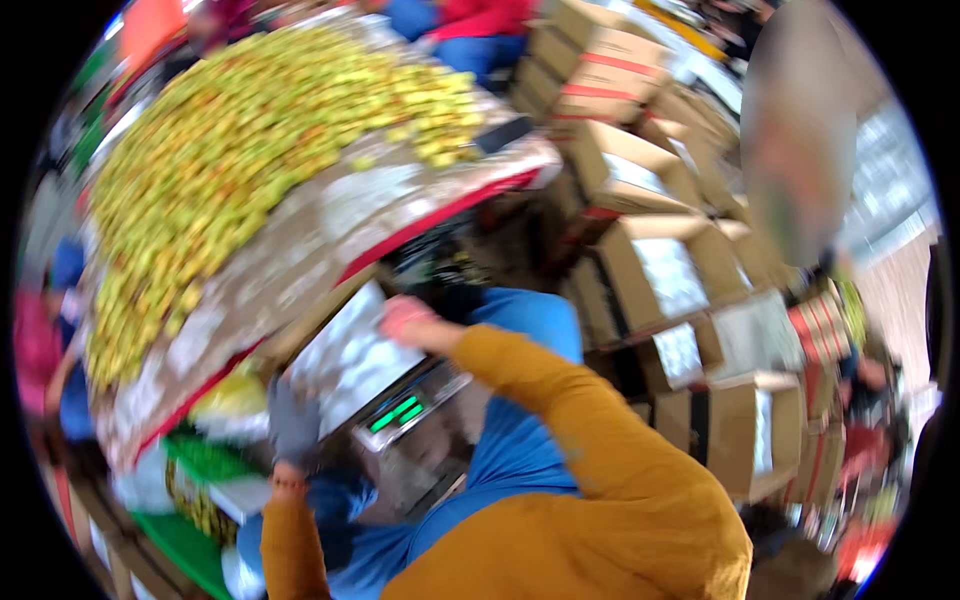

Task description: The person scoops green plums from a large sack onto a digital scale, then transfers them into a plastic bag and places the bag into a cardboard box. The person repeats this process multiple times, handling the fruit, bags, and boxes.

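My left hand (pixel 294 420), in a grey glove, is at the left side of a cardboard box (pixel 321 319) holding white plastic-covered contents (pixel 356 360). My right hand (pixel 409 321), in a pink glove, touches the right end of the same box. Blur hides how the fingers of either hand are placed. The box rests on a digital scale (pixel 401 416) with lit green digits facing me. Beyond it, a heap of small yellow-green fruit (pixel 247 142) covers much of a large table with a red edge (pixel 442 221).
Open cardboard boxes (pixel 667 274) with white lining are stacked at the right. A dark flat object (pixel 504 135) lies on the table's corner. Green crates (pixel 206 457) and a yellow bag (pixel 236 397) are at the left. Several people are around the table.
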The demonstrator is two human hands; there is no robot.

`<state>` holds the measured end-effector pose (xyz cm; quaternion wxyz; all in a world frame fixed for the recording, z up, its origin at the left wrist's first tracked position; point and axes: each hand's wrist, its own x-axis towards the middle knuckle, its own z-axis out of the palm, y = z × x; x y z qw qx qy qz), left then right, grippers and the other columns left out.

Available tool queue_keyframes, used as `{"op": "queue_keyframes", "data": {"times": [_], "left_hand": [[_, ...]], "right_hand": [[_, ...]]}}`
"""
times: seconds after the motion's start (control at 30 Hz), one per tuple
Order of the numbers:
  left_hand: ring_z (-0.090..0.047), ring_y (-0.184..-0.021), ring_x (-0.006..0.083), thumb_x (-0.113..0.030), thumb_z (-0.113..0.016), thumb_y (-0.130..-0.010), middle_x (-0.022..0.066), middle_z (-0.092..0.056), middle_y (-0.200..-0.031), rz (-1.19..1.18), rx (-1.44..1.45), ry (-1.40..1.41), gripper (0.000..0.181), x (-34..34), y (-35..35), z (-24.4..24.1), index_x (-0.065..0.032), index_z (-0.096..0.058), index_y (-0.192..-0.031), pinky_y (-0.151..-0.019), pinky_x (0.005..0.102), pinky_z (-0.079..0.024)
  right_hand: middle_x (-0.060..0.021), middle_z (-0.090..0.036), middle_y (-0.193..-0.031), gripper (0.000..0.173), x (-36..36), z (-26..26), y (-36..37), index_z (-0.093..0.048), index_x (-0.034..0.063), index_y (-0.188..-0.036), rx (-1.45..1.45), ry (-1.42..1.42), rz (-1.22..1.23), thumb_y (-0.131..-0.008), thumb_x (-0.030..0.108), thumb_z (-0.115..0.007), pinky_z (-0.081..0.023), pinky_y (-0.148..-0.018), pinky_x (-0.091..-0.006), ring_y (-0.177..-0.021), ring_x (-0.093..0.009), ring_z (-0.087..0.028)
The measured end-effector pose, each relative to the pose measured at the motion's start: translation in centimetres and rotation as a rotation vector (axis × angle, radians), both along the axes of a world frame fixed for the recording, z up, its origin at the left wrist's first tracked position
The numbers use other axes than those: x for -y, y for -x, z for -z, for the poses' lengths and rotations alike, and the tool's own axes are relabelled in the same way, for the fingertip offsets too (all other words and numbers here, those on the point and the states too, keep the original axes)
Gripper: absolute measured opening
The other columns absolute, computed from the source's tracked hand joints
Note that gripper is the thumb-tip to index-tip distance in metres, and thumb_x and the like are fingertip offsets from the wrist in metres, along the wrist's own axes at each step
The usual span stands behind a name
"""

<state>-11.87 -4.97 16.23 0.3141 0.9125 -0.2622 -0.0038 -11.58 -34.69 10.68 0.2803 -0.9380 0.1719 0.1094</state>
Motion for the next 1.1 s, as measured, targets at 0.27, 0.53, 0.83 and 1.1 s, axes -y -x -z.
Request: {"op": "queue_keyframes", "data": {"times": [0.27, 0.53, 0.83, 1.1], "left_hand": [[-0.019, -0.136, 0.0501, -0.044, -0.063, -0.077, 0.0355, -0.023, -0.144, 0.147, -0.279, -0.578, 0.093, 3.3, -1.7, 7.1, -0.0029, -0.016, -0.146, -0.109, 0.0462, -0.028], [-0.025, -0.129, 0.0563, -0.043, -0.062, -0.076, 0.0374, -0.014, -0.145, 0.059, -0.345, -0.755, 0.099, 4.8, -0.9, 7.9, -0.0105, -0.004, -0.149, -0.106, 0.0557, -0.027], [-0.021, -0.134, 0.0506, -0.032, -0.061, -0.079, 0.0346, -0.018, -0.146, 0.02, -0.411, -0.592, 0.091, 4.6, -2.1, 6.9, -0.0048, -0.01, -0.148, -0.109, 0.0489, -0.026], [-0.036, -0.13, 0.0395, -0.021, -0.054, -0.088, 0.0246, -0.037, -0.142, 0.121, -0.234, -0.109, 0.063, 4.5, 0.2, 1.3, 0.0045, -0.031, -0.14, -0.108, 0.0414, -0.028]], "right_hand": [[-0.01, -0.027, -0.149, 0.046, -6.7, 1.6, 0.5, -0.038, 0.017, -0.139, -0.067, 0.338, -0.122, -0.094, 0.026, -0.037, -0.032, -0.101, -0.0572, -0.134, -0.033, -0.029], [-0.0055, -0.007, -0.158, 0.078, -7.0, 7.7, 0.9, -0.023, 0.0345, -0.146, -0.201, 0.121, -0.221, -0.079, 0.034, -0.063, -0.022, -0.103, -0.0671, -0.143, -0.035, -0.014], [-0.0105, -0.018, -0.154, 0.083, -7.3, 3.1, 1.1, -0.034, 0.0268, -0.142, -0.197, 0.017, -0.208, -0.07, 0.033, -0.074, -0.028, -0.106, -0.0571, -0.139, -0.037, -0.023], [-0.0179, -0.051, -0.127, 0.036, -2.4, -17.9, 17.6, -0.053, 0.0067, -0.121, 0.85, -0.26, -0.082, -0.087, 0.017, -0.057, -0.041, -0.1, -0.0429, -0.117, -0.033, -0.05]]}}
